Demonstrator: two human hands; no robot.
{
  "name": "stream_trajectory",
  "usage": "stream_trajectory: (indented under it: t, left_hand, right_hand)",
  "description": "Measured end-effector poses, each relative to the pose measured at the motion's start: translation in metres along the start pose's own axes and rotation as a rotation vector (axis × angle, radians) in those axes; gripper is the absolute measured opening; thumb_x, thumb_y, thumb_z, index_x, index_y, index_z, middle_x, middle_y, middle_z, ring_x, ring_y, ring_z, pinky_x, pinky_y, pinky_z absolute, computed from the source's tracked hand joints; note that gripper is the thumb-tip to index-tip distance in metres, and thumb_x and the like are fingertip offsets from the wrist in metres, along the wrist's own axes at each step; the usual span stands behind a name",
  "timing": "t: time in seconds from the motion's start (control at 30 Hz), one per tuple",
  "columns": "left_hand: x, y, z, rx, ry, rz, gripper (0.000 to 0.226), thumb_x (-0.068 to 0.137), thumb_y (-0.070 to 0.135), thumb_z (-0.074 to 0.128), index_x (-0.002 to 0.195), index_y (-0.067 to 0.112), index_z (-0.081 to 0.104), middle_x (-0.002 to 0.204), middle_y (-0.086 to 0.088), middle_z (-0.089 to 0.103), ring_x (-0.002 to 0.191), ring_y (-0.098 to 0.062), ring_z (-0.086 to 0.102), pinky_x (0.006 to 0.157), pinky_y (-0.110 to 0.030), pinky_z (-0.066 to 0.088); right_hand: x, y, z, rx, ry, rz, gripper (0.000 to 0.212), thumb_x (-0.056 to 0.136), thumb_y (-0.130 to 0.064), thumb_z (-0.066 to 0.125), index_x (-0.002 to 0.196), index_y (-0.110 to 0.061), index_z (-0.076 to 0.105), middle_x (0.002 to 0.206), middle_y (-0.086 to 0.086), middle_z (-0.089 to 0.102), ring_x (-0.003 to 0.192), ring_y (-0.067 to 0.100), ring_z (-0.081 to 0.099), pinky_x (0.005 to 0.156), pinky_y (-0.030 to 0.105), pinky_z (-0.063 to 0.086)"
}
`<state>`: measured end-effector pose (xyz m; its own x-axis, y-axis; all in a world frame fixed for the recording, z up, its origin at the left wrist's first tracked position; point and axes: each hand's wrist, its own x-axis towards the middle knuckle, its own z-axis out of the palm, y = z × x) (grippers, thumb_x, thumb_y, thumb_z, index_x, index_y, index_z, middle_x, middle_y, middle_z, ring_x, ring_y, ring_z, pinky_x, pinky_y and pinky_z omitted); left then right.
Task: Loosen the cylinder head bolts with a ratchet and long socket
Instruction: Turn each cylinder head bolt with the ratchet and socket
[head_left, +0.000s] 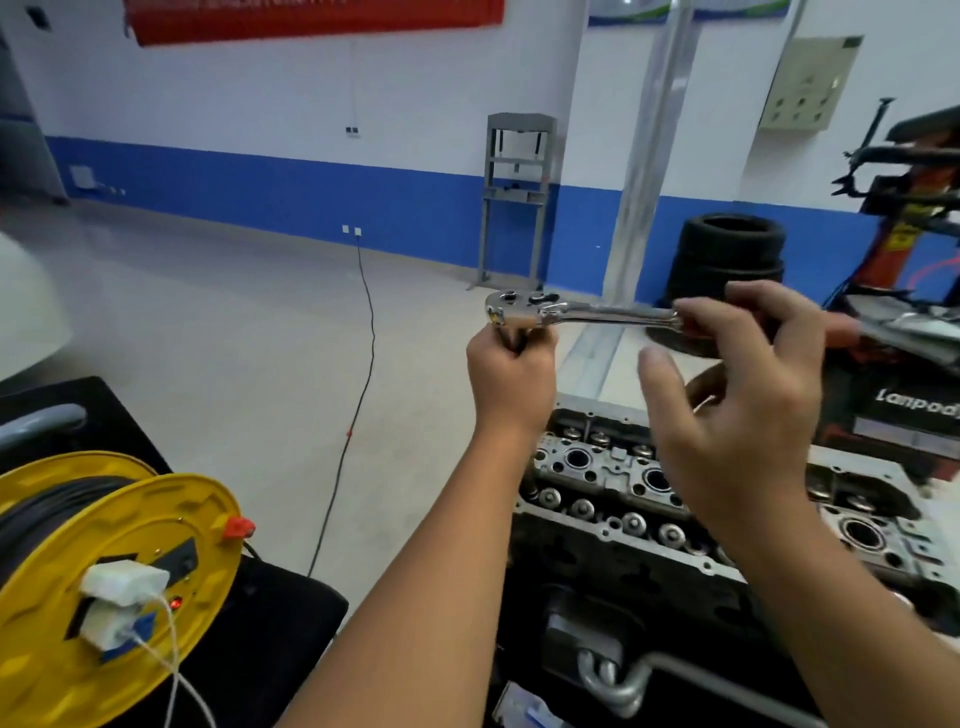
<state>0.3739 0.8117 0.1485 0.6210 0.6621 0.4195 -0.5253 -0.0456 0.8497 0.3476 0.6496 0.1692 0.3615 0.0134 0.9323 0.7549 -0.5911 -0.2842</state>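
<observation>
Aloft, ratchet (571, 310) in both hands.

You see a shiny silver ratchet (582, 312) with a red-orange grip. Below it, the cylinder head (623, 483) is dull grey metal with black bores, sitting on a black block. To your left, the cable reel (119, 571) is bright yellow, wound with black cable, carrying white plugs and a small red tab. The wall (260, 104) is white above a blue band; the banner (311, 18) is red. The floor (234, 312) is pale grey, the tyres (727, 249) black.
</observation>
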Motion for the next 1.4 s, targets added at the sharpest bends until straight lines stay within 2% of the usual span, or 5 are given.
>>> stream_trajectory:
  t: [0.2, 0.4, 1.0, 1.27, 1.4]
  left_hand:
    - [-0.008, -0.001, -0.007, -0.006, -0.008, -0.004, 0.041, 0.089, 0.002, 0.068, 0.060, 0.012, 0.042, 0.052, 0.009, 0.037, 0.053, -0.014, 0.034, 0.051, -0.029, 0.035]
    - [-0.026, 0.006, -0.006, 0.108, -0.001, 0.062, 0.046, 0.082, -0.007, 0.062, 0.061, 0.019, 0.030, 0.057, 0.007, 0.029, 0.053, -0.010, 0.026, 0.050, -0.021, 0.028]
    - [-0.024, 0.012, -0.011, 0.035, -0.008, -0.111, 0.034, 0.083, -0.011, 0.059, 0.067, 0.013, 0.041, 0.067, -0.008, 0.035, 0.066, -0.020, 0.033, 0.063, -0.037, 0.031]
    - [-0.026, 0.011, -0.010, 0.157, -0.100, -0.056, 0.044, 0.084, -0.009, 0.051, 0.062, 0.023, 0.030, 0.051, 0.016, 0.029, 0.054, -0.007, 0.022, 0.049, -0.017, 0.025]
    - [-0.029, 0.017, -0.014, 0.170, -0.241, -0.047, 0.030, 0.091, 0.010, 0.057, 0.068, 0.023, 0.043, 0.056, 0.017, 0.039, 0.055, -0.007, 0.033, 0.056, -0.024, 0.032]
  right_hand:
    - [0.044, -0.008, 0.040, 0.290, -0.015, 0.210, 0.023, 0.102, -0.036, 0.053, 0.100, -0.016, 0.063, 0.103, -0.002, 0.052, 0.089, -0.010, 0.047, 0.084, 0.018, 0.042]
    - [0.105, -0.021, 0.117, 0.392, -0.662, 0.451, 0.023, 0.100, -0.023, 0.058, 0.092, -0.004, 0.068, 0.114, -0.001, 0.056, 0.079, 0.020, 0.060, 0.060, 0.037, 0.053]
    - [0.076, -0.055, 0.002, -0.209, -0.850, -0.048, 0.027, 0.101, -0.010, 0.054, 0.121, -0.020, 0.069, 0.109, 0.003, 0.066, 0.104, 0.026, 0.059, 0.089, 0.042, 0.049]
    - [0.084, -0.069, 0.009, -0.870, -0.783, -0.438, 0.016, 0.088, -0.022, 0.062, 0.073, -0.020, 0.056, 0.062, -0.003, 0.047, 0.053, 0.020, 0.040, 0.051, 0.027, 0.023]
    - [0.084, -0.049, -0.003, -0.439, -0.907, -0.375, 0.028, 0.097, -0.023, 0.061, 0.123, -0.023, 0.051, 0.075, 0.002, 0.052, 0.078, 0.030, 0.052, 0.065, 0.039, 0.044]
